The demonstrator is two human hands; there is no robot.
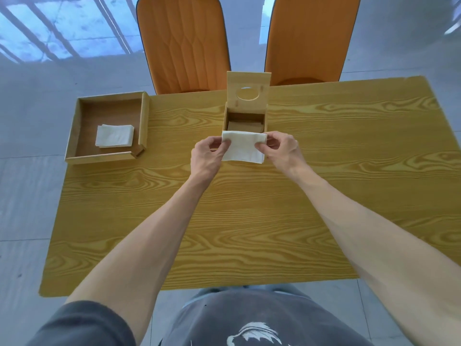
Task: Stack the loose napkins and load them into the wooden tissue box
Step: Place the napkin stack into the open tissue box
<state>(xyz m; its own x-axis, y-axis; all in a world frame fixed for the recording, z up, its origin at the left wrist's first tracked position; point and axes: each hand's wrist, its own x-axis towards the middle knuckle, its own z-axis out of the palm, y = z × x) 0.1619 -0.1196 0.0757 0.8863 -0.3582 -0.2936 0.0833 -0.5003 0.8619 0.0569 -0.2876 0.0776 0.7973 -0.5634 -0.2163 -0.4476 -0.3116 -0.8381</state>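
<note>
**Head view: napkins pinched at the box mouth**

Head cam, looking down: both my hands are clamped on the napkins point(243, 147). Left hand point(207, 157) pinches the left edge, thumb on top, fingers under. Right hand point(280, 152) pinches the right edge the same way. Jaws of neither hand are apart; each is closed on the paper. I can't tell how many sheets are in the bundle, looks thin.

Napkins sit just in front of the box point(245, 121), far edge touching or just over its near wall, can't tell which. Lid point(248, 89) stands up at the back w/ its round hole facing me. Box interior looks brown and bare, maybe a loose insert on the floor; nothing white in there yet.

How I'd do this step well, imo:
- Square the edges first; near right corner looks a bit skewed.
- Keep the pinches level so the paper doesn't sag in the middle.
- Lift clear of the near wall, then go down flat, not corner-first.
- Let go only once it rests on the floor, so sheets don't fan.

Further out: tray point(74, 136) at the table's point(249, 221) left w/ more napkins in it point(114, 136), well apart from the box. So the task is early, prob. another load to go. Two chairs point(183, 43) behind the table.
</note>
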